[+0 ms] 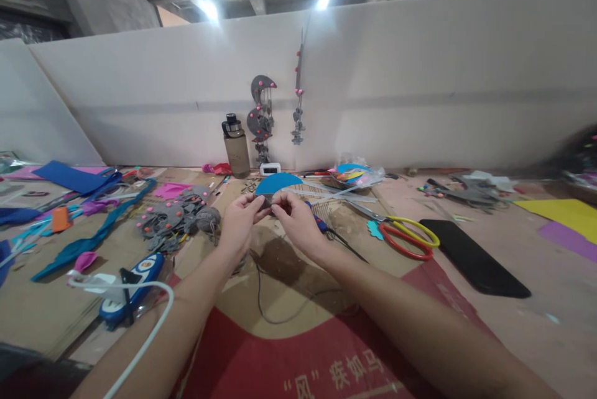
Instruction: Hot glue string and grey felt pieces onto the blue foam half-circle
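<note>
My left hand and my right hand meet above the middle of the table, fingertips pinched together. Between them is a small dark grey piece, perhaps felt, mostly hidden by the fingers. A thin grey cord lies in a loop on the cardboard below the hands; where its upper end goes I cannot tell. A blue half-round sheet lies just beyond my fingertips. Left of my left hand are a ball of grey yarn and a heap of grey cut pieces with pink and orange beads.
Red-and-yellow-handled scissors and a black phone-like slab lie to the right. A bottle stands by the white partition, where grey beaded strands hang. A blue-and-white glue gun-like device and white cable are at left.
</note>
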Available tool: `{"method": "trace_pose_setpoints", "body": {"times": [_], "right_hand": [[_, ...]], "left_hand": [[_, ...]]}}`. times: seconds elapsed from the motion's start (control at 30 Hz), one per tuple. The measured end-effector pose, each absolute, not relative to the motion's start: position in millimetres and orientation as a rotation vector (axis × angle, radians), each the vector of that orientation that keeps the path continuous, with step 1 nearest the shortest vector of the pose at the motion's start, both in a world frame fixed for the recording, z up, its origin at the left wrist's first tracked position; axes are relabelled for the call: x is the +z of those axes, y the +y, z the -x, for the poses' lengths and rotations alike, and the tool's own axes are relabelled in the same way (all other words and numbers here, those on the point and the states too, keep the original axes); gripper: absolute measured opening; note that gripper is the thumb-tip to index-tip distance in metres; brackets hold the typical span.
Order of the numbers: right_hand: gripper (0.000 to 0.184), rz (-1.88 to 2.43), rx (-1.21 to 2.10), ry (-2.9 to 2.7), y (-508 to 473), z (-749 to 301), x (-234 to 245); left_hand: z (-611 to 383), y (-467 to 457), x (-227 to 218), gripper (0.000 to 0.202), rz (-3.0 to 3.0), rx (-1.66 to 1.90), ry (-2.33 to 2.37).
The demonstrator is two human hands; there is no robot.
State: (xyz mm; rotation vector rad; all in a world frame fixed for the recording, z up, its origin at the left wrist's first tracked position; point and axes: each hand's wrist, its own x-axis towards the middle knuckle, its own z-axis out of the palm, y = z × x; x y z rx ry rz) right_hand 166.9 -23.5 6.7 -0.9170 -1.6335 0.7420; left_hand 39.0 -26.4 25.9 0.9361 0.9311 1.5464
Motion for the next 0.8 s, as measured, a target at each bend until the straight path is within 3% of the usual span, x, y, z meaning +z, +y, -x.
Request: {"method": "trace_pose_setpoints", "body": {"times": [0.17, 0.37, 0.43, 0.57, 0.8], "right_hand": [[0.024, 1.019, 0.558, -1.991, -22.6, -177.3, 22.1], [0.032, 1.682, 0.162, -2.167, -6.7, -223.6, 26.3], [0.035, 1.835, 0.205, -2.28, -4.0, -233.0, 16.4], [0.023, 1.864, 0.425, -2.28, -0.4, -236.5, 0.5], [0.026, 1.776, 0.701, -1.762, 18.8, -238.9, -4.7]], "left_hand": [[-13.3, -10.1, 28.2, 0.009, -0.86, 1.669, 0.954], [-0.1, -1.5, 25.8, 0.002, -0.817, 1.696, 1.002], [-1.5, -2.2, 24.4, 0.003, -0.842, 1.676, 0.993], [-3.8, -3.7, 21.3, 0.011, -0.893, 1.646, 0.99], [-5.3, -6.3, 24.1, 0.012, -0.895, 1.654, 1.06]]}}
